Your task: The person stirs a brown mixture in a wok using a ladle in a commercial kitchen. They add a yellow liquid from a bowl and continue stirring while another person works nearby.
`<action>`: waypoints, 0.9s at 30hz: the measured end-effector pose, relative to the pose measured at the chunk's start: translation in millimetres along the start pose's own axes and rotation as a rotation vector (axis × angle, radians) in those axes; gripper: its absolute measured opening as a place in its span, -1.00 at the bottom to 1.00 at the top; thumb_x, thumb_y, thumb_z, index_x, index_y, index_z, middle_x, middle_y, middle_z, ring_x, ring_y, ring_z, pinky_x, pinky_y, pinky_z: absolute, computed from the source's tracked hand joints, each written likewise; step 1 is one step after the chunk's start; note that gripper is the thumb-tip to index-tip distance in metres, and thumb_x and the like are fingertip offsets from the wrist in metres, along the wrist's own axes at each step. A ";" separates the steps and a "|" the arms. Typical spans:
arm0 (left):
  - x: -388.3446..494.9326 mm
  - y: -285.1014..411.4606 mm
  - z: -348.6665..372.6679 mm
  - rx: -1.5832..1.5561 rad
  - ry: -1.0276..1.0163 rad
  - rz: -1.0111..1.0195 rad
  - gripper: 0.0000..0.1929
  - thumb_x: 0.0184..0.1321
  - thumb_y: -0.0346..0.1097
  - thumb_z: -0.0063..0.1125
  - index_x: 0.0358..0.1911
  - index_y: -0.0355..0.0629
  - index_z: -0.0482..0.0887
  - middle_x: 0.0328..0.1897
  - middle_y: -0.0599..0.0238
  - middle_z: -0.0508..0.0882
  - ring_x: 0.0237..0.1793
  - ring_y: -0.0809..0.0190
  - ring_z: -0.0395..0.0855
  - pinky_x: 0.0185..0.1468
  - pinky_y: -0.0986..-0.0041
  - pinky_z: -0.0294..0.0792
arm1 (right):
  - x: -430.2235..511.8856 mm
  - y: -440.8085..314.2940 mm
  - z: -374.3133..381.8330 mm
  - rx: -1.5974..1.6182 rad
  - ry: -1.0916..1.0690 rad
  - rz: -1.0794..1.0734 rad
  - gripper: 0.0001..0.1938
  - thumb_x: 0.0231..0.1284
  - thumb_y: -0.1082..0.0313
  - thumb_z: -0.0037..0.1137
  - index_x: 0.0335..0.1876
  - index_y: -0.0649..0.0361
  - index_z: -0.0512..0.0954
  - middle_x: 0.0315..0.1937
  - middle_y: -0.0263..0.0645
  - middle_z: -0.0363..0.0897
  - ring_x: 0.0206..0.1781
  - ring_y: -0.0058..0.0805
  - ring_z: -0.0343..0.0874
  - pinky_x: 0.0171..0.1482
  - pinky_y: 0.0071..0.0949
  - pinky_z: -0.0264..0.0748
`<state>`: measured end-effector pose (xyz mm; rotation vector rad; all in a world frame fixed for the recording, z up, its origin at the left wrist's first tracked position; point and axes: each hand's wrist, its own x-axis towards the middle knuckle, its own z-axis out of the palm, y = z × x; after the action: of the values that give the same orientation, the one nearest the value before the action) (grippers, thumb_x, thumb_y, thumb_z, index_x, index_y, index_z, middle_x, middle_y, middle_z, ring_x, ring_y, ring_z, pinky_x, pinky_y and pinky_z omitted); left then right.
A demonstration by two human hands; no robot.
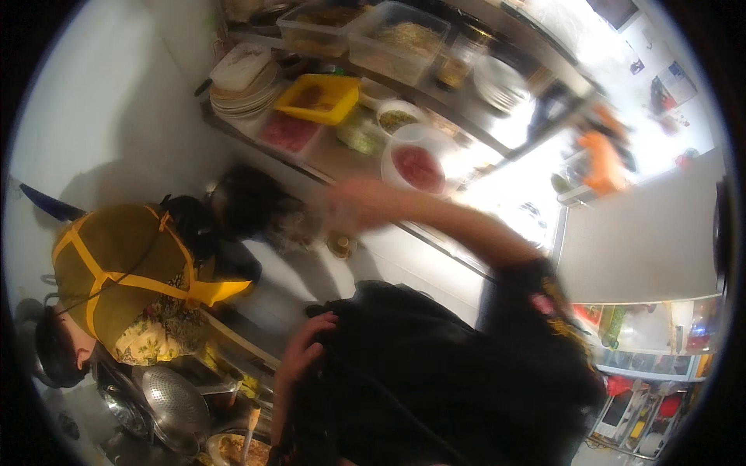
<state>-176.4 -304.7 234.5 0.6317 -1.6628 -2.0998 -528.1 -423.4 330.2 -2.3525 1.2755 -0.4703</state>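
My right hand (352, 205) is a blur at the end of my outstretched arm, in front of the metal counter's edge. A blurred, translucent thing (296, 228) lies just left of its fingers; whether the hand holds it, I cannot tell. Below is a small round brownish object (341, 244). My left hand (308, 345) rests on my black clothing at the left side of my body, fingers and thumb apart. Nearest the right arm on the counter stands a white bowl of red, meat-like food (417, 166).
A co-worker with yellow apron straps (125, 256) stands at the left, above a perforated metal skimmer (175, 399) and pans. The counter also bears a yellow tray (344, 108) and stacked plates (242, 102). A shelf above holds clear plastic tubs (384, 61).
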 end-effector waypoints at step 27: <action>-84.1 -136.3 226.2 0.046 0.955 0.010 -0.49 0.37 -0.03 0.10 0.12 -0.38 0.70 0.08 0.06 0.76 0.14 0.16 0.69 0.28 0.36 0.43 | -183.4 22.1 324.4 0.753 -0.906 -0.194 -0.58 0.62 0.01 -0.11 0.22 0.19 0.59 0.16 0.01 0.65 0.20 -0.07 0.61 0.26 -0.11 0.47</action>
<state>-238.4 -46.6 155.0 1.3530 -1.1289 -1.3576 -483.6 -213.4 24.9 -1.6769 0.3455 0.0885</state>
